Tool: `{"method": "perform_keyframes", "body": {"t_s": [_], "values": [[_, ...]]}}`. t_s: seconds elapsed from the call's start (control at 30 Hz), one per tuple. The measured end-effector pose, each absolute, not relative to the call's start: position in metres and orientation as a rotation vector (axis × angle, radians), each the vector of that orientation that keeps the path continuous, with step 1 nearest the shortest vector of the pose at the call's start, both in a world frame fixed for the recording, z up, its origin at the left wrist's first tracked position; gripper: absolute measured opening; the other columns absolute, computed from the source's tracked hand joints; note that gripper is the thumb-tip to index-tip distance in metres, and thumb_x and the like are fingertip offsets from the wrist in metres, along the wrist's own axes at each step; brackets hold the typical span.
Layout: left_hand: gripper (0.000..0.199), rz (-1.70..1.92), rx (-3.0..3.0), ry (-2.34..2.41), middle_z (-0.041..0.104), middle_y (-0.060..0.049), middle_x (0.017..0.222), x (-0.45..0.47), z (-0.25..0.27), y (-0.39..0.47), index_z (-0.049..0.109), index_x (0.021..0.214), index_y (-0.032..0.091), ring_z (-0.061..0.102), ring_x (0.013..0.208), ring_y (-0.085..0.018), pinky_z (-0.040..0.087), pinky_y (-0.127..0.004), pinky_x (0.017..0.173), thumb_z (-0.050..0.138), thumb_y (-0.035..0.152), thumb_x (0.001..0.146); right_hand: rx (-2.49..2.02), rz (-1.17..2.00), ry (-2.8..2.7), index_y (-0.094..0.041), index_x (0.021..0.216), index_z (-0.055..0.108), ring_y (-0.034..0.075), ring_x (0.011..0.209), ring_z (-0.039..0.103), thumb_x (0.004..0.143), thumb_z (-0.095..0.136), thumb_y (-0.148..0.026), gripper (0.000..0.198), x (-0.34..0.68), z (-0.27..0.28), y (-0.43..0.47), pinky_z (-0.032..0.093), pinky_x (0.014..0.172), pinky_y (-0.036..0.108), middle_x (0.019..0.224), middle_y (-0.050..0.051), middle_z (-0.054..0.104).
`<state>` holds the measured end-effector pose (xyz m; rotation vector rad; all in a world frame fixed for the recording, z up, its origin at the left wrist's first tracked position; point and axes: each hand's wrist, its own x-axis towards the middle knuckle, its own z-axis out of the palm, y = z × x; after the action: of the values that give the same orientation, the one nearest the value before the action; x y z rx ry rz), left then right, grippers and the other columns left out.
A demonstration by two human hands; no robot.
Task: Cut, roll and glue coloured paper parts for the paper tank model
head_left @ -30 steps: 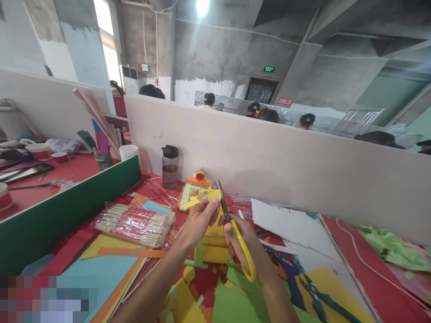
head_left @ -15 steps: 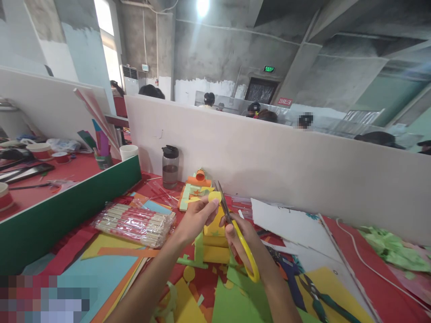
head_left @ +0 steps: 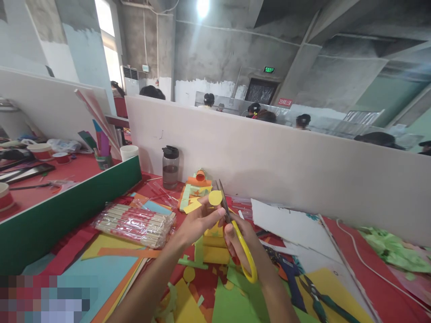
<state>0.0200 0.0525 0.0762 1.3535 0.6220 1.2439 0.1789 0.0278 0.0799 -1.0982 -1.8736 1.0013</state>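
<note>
My left hand [head_left: 198,224] is closed on a piece of yellow paper [head_left: 215,198], whose rounded end stands up beside the scissor blades. Another yellow paper end [head_left: 192,206] sticks out on the left of the fingers; I cannot tell whether both are one piece. In my right hand [head_left: 247,233] is a pair of scissors [head_left: 249,258] with yellow handles, its blades pointing up and away, slightly apart. Beneath the hands stands a yellow paper construction [head_left: 215,254], partly hidden. Behind it lies an orange and light green paper model [head_left: 198,180].
Wrapped wooden sticks [head_left: 133,224] lie to the left by a green divider [head_left: 77,197]. A water bottle [head_left: 170,166] stands against the white partition [head_left: 269,157]. Pliers [head_left: 314,294] rest at right on yellow paper. Green sheets [head_left: 232,298] and scraps cover the near table.
My left hand has turned and its thumb has shifted right towards the blades. More of the yellow paper's rounded end and its left end now show. The scissors have barely moved.
</note>
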Motion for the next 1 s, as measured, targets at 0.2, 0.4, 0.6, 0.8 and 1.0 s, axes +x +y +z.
{"method": "perform_keyframes", "body": {"t_s": [0.2,0.4,0.6,0.8,1.0], "values": [[0.041,1.468,1.283,0.757,0.04,0.006,0.058,0.034,0.072,0.054,0.044,0.072,0.019,0.034,0.05,-0.008,0.03,-0.024,0.052,0.051,0.054,0.093,-1.092,1.054,-1.836,-0.017,0.103,0.057,0.011,0.042,0.036,0.082,0.041,-0.082,0.07,0.176,0.079,0.027,0.032,0.041,0.024,0.054,-0.006,0.041],[0.043,1.431,1.296,0.845,0.039,0.006,0.058,0.029,0.071,0.055,0.041,0.069,0.019,0.037,0.055,-0.009,0.032,-0.024,0.057,0.05,0.052,0.094,-1.124,1.07,-1.871,-0.018,0.098,0.057,0.011,0.044,0.037,0.082,0.044,-0.081,0.067,0.182,0.08,0.029,0.032,0.042,0.023,0.056,-0.006,0.04],[0.043,1.4,1.371,0.791,0.037,0.006,0.054,0.022,0.077,0.058,0.042,0.065,0.018,0.033,0.051,-0.008,0.028,-0.024,0.053,0.052,0.05,0.093,-1.144,1.034,-1.847,-0.018,0.095,0.058,0.011,0.046,0.037,0.08,0.045,-0.083,0.068,0.183,0.08,0.029,0.032,0.042,0.023,0.057,-0.006,0.038],[0.043,1.368,1.351,0.783,0.037,0.006,0.055,0.02,0.079,0.057,0.042,0.064,0.019,0.032,0.051,-0.008,0.027,-0.024,0.052,0.054,0.051,0.091,-1.144,1.064,-1.879,-0.018,0.092,0.057,0.011,0.045,0.038,0.084,0.045,-0.079,0.063,0.182,0.079,0.031,0.033,0.041,0.022,0.055,-0.005,0.042],[0.043,1.333,1.339,0.8,0.037,0.005,0.057,0.017,0.08,0.059,0.043,0.065,0.019,0.032,0.052,-0.008,0.028,-0.024,0.052,0.056,0.053,0.089,-1.138,1.052,-1.908,-0.018,0.093,0.059,0.011,0.045,0.04,0.081,0.045,-0.082,0.067,0.186,0.08,0.033,0.034,0.042,0.022,0.054,-0.005,0.042]]}}
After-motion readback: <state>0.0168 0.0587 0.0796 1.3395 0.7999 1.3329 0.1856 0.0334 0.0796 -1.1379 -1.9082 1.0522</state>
